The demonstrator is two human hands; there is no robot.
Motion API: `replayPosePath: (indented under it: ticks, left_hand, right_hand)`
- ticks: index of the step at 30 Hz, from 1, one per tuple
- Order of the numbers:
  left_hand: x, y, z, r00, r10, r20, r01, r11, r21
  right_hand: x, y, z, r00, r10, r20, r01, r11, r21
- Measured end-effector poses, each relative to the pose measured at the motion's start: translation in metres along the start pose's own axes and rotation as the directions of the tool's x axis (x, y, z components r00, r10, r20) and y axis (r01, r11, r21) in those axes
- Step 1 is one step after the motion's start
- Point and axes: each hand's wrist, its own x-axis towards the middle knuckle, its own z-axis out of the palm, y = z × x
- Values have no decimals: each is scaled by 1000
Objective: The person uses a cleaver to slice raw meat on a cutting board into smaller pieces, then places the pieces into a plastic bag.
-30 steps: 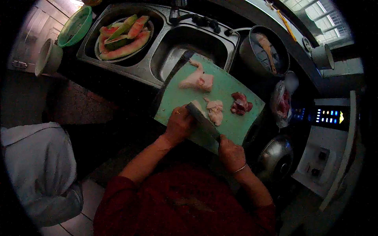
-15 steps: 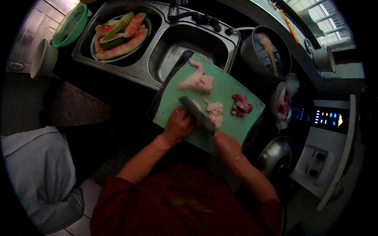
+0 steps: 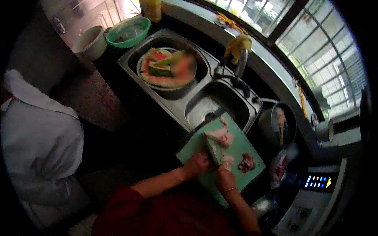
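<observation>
My right hand (image 3: 225, 180) grips the handle of a kitchen knife (image 3: 213, 155), whose dark blade points away from me over the green cutting board (image 3: 191, 147). Close to the left of the blade, my left hand (image 3: 197, 164) rests on the board with its fingers curled in; what lies under them is hidden. Beyond the blade lies a pale, skin-covered piece of raw meat (image 3: 223, 137) with a thin end stretching toward the sink. A small pale heap of skin or fat (image 3: 227, 161) sits just right of the knife. Farther right are dark red meat pieces (image 3: 247, 163).
The board's far corner overlaps the double sink (image 3: 184, 107). Watermelon rinds (image 3: 161, 70) fill a round dish in its left basin. A green basin (image 3: 130, 33), a pot (image 3: 289, 126) holding a wooden utensil and bagged meat (image 3: 278, 169) stand around. A person in grey (image 3: 39, 133) is at left.
My view has swung left and up, bringing in the window and faucet. Both hands and the knife stay together over the board; the blade now points more directly away from me.
</observation>
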Motion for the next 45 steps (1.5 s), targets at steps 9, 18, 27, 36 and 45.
replayPosePath:
  ticks: [9, 18, 27, 36, 45]
  left_hand:
    - [-6, -15, 25, 998, 36, -51, -40, 995, -93]
    - [-9, -8, 14, 993, 63, -99, -65, 998, -13]
    - [10, 9, -7, 989, 66, -131, -72, 997, -39]
    - [6, 5, -1, 998, -51, -19, 49, 991, -124]
    - [-1, -7, 5, 995, 76, -66, -78, 997, -22]
  right_hand:
    - [-48, 40, 18, 995, -68, -72, 70, 997, 27]
    - [-32, 16, 6, 999, 20, -24, -19, 999, 47]
    - [-60, 35, -3, 993, 10, -115, -9, 1000, 16]
    - [-82, 19, 1, 997, 61, -45, -61, 998, 6]
    - [-17, 0, -9, 999, -31, -10, 32, 995, 90]
